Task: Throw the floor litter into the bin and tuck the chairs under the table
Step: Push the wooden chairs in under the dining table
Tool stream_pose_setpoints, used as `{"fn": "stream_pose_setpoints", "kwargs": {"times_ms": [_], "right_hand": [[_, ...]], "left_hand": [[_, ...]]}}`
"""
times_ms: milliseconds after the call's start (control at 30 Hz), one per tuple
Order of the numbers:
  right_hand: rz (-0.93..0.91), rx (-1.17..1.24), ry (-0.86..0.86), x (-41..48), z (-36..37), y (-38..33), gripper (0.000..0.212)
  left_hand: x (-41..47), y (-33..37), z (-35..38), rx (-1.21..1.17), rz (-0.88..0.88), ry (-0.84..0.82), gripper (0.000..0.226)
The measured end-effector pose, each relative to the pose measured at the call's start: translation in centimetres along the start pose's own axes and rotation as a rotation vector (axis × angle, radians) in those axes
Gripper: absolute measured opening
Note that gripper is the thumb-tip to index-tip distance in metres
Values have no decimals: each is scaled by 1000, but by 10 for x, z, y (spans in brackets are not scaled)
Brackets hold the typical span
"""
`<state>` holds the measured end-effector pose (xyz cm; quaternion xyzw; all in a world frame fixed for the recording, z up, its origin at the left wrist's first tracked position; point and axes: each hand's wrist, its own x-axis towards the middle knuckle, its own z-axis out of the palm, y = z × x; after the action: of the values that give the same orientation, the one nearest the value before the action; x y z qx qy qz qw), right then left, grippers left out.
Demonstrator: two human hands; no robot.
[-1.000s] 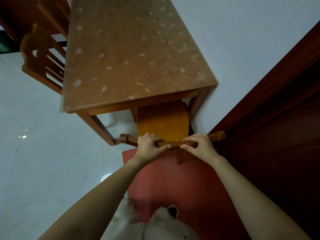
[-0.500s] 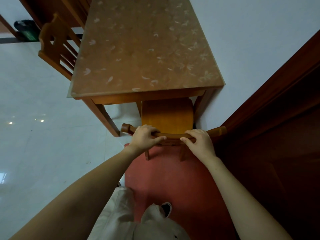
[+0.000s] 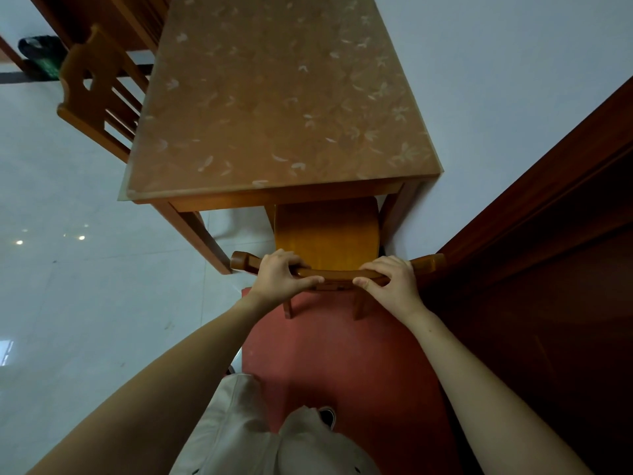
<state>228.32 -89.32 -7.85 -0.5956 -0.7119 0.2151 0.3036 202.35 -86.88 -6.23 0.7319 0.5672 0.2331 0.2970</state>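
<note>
Head view: both hands grip the chair back at the end of the table

Both hands are clamped on the curved top rail of a wooden chair (image 3: 327,231). The left hand (image 3: 279,277) wraps the rail left of its middle, fingers over the top and thumb stretched along the near side. The right hand (image 3: 390,286) grasps the rail right of the middle in the same way, with the two thumbs pointing toward each other.

The chair stands at the near short end of the table. The front of its seat is hidden under the edge of the tabletop (image 3: 274,97), and the back part of the seat sticks out. Its rear legs stand on a red mat (image 3: 342,354). The right end of the rail is just beside a dark wooden panel (image 3: 548,269).

A second chair (image 3: 99,94) sits at the left long side of the table, its back close against the tabletop edge. The pale tiled floor (image 3: 68,303) lies to the left, a white wall (image 3: 496,80) to the right. A shoe (image 3: 327,414) shows on the mat below.
</note>
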Motion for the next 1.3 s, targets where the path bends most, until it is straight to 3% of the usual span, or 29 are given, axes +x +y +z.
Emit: {"fn": "stream_pose_setpoints", "kwargs": {"times_ms": [367, 967, 1300], "right_hand": [[-21, 39, -54, 47, -21, 32, 37], [-63, 34, -27, 74, -18, 47, 37], [-68, 47, -58, 90, -26, 57, 37]], "left_hand": [[43, 13, 16, -11, -59, 10, 38], [72, 8, 17, -37, -112, 0, 55], [83, 17, 21, -18, -102, 26, 51]]}}
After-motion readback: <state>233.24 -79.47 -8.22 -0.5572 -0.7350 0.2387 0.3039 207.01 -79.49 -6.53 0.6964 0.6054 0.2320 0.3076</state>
